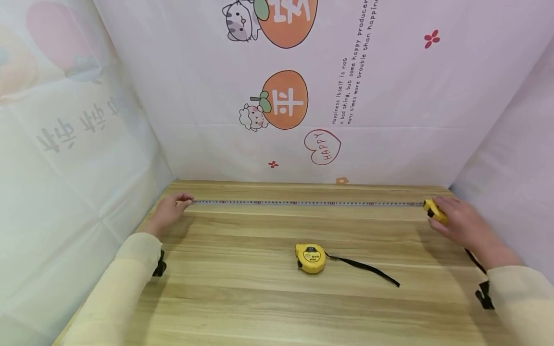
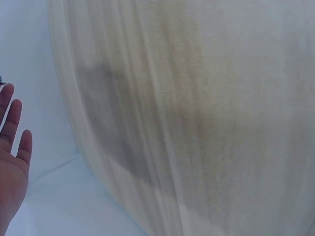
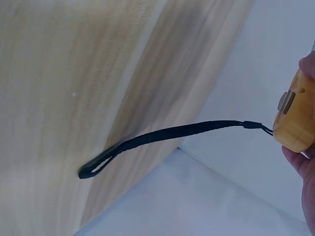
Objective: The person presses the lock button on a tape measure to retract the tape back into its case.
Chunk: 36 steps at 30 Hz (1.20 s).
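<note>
A tape measure's pale blade (image 1: 294, 203) stretches straight from side to side along the back of the wooden table. At its free end on the left, my left hand (image 1: 170, 210) pinches the tip between thumb and fingers; in the left wrist view that hand (image 2: 12, 152) shows only partly at the edge. On the right, my right hand (image 1: 463, 223) grips the yellow tape measure case (image 1: 435, 211), its black wrist strap (image 3: 182, 132) hanging down. A second yellow tape measure (image 1: 310, 258) lies between the hands, nearer the front, its blade not showing.
The second tape's black strap (image 1: 368, 267) trails to the right over the wooden table (image 1: 242, 298). Printed white cloth (image 1: 207, 96) rises behind the table's back edge, with more white cloth at the left (image 1: 65, 192) and right (image 1: 510, 168).
</note>
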{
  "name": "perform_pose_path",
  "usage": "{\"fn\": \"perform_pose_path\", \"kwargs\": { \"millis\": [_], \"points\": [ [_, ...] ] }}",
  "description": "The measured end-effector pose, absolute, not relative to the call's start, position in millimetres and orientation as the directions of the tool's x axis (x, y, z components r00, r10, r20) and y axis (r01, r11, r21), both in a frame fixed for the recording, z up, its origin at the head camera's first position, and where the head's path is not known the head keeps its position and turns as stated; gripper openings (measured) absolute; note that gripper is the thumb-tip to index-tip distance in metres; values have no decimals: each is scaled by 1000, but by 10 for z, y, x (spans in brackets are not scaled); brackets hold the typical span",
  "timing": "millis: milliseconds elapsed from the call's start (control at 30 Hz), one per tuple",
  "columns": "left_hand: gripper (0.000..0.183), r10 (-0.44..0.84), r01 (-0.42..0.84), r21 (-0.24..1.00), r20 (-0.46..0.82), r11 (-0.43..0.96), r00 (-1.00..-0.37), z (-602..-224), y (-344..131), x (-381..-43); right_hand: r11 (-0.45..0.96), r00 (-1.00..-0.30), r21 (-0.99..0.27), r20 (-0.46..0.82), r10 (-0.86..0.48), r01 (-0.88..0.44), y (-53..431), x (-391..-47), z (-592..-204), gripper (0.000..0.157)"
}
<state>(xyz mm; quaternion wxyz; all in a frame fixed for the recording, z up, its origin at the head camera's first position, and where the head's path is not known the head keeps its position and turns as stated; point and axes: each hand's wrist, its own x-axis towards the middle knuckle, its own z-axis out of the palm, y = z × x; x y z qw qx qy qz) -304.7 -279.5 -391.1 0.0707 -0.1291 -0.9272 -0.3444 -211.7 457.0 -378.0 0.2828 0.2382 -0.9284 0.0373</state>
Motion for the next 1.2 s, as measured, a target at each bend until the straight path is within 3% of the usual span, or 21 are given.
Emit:
{"fn": "perform_pose_path", "kwargs": {
  "millis": [200,400,600,800,1067,1200],
  "points": [
    [29,197,321,665,257,675,-946,-3864,-2842,-3079,916,-787,46,496,-367,-397,4512,-2084,-3667,58],
    [33,190,318,696,257,644,-948,-3821,-2875,-3073,906,-757,59,528,-384,-419,4509,-2050,-3596,57],
    [31,175,315,696,267,646,-948,-3756,-2873,-3039,866,-669,76,603,-434,-494,4516,-2060,-3561,51],
    [32,162,300,694,259,655,-952,-3703,-2879,-3043,836,-610,96,641,-467,-540,4512,-2083,-3507,78],
    [33,156,284,704,242,651,-958,-3671,-2906,-3052,837,-613,76,646,-455,-541,4493,-2069,-3461,68],
    [33,150,275,712,235,646,-960,-3658,-2914,-3055,828,-586,91,664,-465,-553,4474,-2079,-3460,77]
  ]
}}
